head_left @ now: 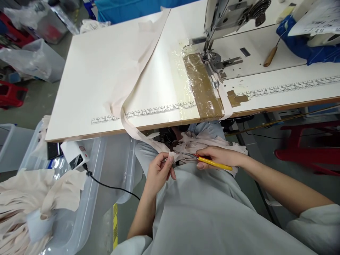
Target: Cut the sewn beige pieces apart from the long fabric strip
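Evidently, the work is being held just off the near edge of the white table [87, 71], low over the person's lap. The left hand [161, 170] has thumb and fingertips pressed together on the pale fabric strip [132, 130], close to a squared end, presumably to steady that part before the blades. From there the strip climbs over the table's near edge and lies across its top toward the far side; the table appears to bear the spare length.

The right hand [212, 157] is closed around yellow-handled scissors [216, 164], in front of the same edge, tips directed at the left fingertips. Whether the blades stand apart or meet on cloth, I cannot tell.

Pose noted: left forearm rising steeply toward the table, right forearm slanting in from the side, back of the hand upward; this seems to set the scissors across from the pinch.

A heap of strips [196, 140] rests on the lap before the table, likely for easy reach. A sewing machine [225, 17] stands on the table's right part; a clear bin [91, 198] with bundled cloth [23, 191] sits beside its left end, lower down.
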`<state>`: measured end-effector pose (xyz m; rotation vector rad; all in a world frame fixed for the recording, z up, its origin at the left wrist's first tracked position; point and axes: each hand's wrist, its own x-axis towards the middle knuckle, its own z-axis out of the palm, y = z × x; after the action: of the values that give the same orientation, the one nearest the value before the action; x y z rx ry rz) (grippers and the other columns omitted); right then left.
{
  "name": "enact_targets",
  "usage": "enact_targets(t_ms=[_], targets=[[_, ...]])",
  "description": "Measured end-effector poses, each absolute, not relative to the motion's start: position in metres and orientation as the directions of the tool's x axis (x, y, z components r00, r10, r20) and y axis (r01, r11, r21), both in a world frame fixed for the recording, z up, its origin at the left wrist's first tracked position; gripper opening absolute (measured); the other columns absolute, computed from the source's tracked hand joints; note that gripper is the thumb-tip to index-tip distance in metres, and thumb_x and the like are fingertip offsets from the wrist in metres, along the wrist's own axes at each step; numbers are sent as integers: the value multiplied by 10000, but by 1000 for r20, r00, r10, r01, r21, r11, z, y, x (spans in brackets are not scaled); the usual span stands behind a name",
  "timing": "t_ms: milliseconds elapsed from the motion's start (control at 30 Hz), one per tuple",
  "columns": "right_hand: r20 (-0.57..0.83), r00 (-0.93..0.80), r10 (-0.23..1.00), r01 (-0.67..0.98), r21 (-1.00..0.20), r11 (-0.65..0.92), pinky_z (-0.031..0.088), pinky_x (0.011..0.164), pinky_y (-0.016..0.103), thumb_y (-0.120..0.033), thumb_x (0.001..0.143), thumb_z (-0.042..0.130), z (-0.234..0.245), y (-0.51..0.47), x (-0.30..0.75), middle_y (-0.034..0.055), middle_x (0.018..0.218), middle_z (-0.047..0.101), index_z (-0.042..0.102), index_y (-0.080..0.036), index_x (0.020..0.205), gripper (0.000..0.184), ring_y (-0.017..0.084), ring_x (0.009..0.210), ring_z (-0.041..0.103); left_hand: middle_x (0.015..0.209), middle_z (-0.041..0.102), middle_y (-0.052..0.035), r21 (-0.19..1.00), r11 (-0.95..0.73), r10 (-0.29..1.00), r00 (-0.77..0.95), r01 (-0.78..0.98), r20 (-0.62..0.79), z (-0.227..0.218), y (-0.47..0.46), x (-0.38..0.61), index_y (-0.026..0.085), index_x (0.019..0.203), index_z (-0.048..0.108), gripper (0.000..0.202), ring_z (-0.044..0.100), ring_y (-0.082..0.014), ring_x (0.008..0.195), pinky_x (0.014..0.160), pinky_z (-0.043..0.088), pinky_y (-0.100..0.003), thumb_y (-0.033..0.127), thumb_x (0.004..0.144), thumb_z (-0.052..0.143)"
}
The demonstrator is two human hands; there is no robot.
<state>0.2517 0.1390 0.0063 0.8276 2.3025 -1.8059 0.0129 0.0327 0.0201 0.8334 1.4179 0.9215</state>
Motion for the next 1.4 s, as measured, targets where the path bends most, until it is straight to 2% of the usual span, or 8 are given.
enact_targets(t_ms=[67, 133, 300, 600, 900, 1067, 1267, 1400], targets=[[-377, -869, 321, 444, -880, 168, 263, 514, 231, -721, 895, 495, 6, 142, 247, -47, 644, 340, 357, -211, 691, 567, 106, 577, 312, 525, 637, -1, 879, 464, 882, -36, -111, -470, 20, 32, 14, 174, 923, 622, 409, 604, -148, 457, 453, 436, -219, 576, 864, 668], [-359, -886, 292, 421, -888, 186, 258, 508, 230, -726, 899, 477, 7, 144, 243, -47, 640, 339, 360, -210, 688, 569, 103, 571, 308, 674, 723, -58, 859, 483, 870, -16, -169, -492, 20, 34, 13, 160, 929, 637, 452, 719, -214, 619, 549, 546, -270, 589, 813, 719], [-435, -865, 249, 484, -853, 193, 263, 506, 246, -773, 865, 464, 13, 150, 237, -41, 631, 351, 365, -216, 677, 596, 114, 570, 324, 804, 763, -94, 808, 554, 824, -5, -203, -566, 18, 37, 8, 146, 925, 678, 473, 765, -286, 809, 699, 621, -348, 586, 774, 761], [-403, -838, 369, 541, -701, 464, 218, 520, 266, -698, 886, 489, 12, 147, 232, -32, 572, 402, 357, -209, 660, 554, 118, 523, 338, 748, 759, -84, 801, 542, 829, 7, -253, -559, 10, 37, 6, 151, 849, 632, 472, 763, -274, 727, 642, 618, -327, 591, 757, 773], [-347, -823, 450, 559, -633, 535, 202, 521, 279, -719, 896, 509, 6, 141, 232, -11, 535, 449, 443, -206, 615, 588, 126, 488, 338, 694, 742, -83, 802, 544, 822, -33, -245, -568, 7, 38, 6, 154, 823, 628, 520, 759, -285, 705, 617, 608, -330, 632, 701, 791], [-353, -824, 444, 565, -569, 597, 200, 542, 276, -609, 930, 521, 11, 140, 226, 10, 621, 533, 505, -200, 695, 472, 142, 532, 398, 653, 733, -74, 794, 553, 819, -8, -254, -573, 7, 38, 9, 163, 788, 596, 508, 755, -277, 674, 596, 596, -315, 615, 690, 805], [-327, -811, 485, 569, -637, 520, 179, 532, 274, -602, 883, 582, 9, 142, 225, -27, 533, 401, 368, -206, 608, 527, 115, 491, 306, 674, 736, -85, 798, 558, 820, 0, -226, -573, 9, 39, 11, 163, 795, 598, 495, 760, -281, 706, 615, 589, -311, 617, 722, 780], [-236, -798, 554, 490, -791, 368, 230, 541, 250, -680, 859, 554, 4, 138, 223, -35, 619, 417, 349, -216, 679, 539, 122, 558, 347, 723, 733, -54, 789, 576, 817, 117, -215, -564, 9, 40, 24, 201, 922, 566, 519, 760, -275, 724, 623, 601, -338, 671, 760, 713]])
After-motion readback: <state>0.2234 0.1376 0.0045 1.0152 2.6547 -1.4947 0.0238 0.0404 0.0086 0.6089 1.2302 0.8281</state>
